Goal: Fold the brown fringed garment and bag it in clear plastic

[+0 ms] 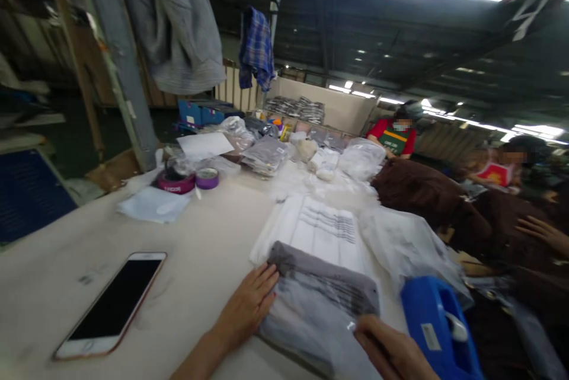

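Observation:
A folded grey garment (pixel 317 303) lies in a clear plastic bag in front of me on the white table (pixel 208 238). My left hand (pixel 246 306) rests flat against its left edge, fingers stretched out. My right hand (pixel 391 347) presses on the bag's near right corner, fingers curled on the plastic. Under and beyond the garment is a stack of printed clear bags (pixel 320 232).
A phone (pixel 111 306) lies screen-up at the left. A blue tape dispenser (pixel 440 326) stands at the right. Tape rolls (pixel 186 179) and bagged goods (pixel 267 155) sit further back. Brown garments (pixel 427 196) are piled at the right, where another person's hand (pixel 542 232) reaches in. Two people sit beyond.

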A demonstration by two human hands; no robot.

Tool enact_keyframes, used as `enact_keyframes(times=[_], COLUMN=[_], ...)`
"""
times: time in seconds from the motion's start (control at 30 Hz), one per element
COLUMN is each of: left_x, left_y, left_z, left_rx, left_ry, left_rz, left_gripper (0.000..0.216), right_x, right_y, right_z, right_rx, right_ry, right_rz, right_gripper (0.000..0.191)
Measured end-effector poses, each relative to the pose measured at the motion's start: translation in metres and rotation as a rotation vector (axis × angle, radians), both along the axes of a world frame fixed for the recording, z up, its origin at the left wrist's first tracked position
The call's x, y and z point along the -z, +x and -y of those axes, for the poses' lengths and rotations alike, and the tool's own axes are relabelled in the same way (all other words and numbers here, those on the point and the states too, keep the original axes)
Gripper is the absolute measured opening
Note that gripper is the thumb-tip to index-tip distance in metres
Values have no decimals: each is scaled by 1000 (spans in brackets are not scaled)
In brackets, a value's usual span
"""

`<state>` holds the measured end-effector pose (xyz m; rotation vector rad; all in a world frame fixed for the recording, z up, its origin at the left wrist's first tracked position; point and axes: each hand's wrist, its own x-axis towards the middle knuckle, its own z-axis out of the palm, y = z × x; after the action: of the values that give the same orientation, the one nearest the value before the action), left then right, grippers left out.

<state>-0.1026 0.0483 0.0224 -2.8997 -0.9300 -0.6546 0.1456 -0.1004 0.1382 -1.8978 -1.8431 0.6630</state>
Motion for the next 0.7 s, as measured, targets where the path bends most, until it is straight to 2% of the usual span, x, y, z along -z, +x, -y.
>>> enact_keyframes(times=[0.07, 0.13, 0.3, 0.5, 0.7], left_x=[-3, -5, -2, -3, -5], left_y=[0, 0, 2, 4, 4], left_z=[2, 3, 3, 3, 2], left_rx=[-24, -35, -47, -81, -88], left_ry=[-61, -103, -155, -176, -191], left_rz=[10, 23, 67, 81, 51], left_gripper=[39, 39, 40, 41, 43], right_x=[-6, -4, 16, 34, 35], right_y=[-22, -41, -67, -83, -80], right_z=[-37, -70, -128, -159, -175], right_rx=[-195, -303, -368, -284, -49], right_ry=[-5, -28, -101, -239, -303], right_rz=[129, 258, 414, 555, 618], right_gripper=[28, 23, 15, 11, 36])
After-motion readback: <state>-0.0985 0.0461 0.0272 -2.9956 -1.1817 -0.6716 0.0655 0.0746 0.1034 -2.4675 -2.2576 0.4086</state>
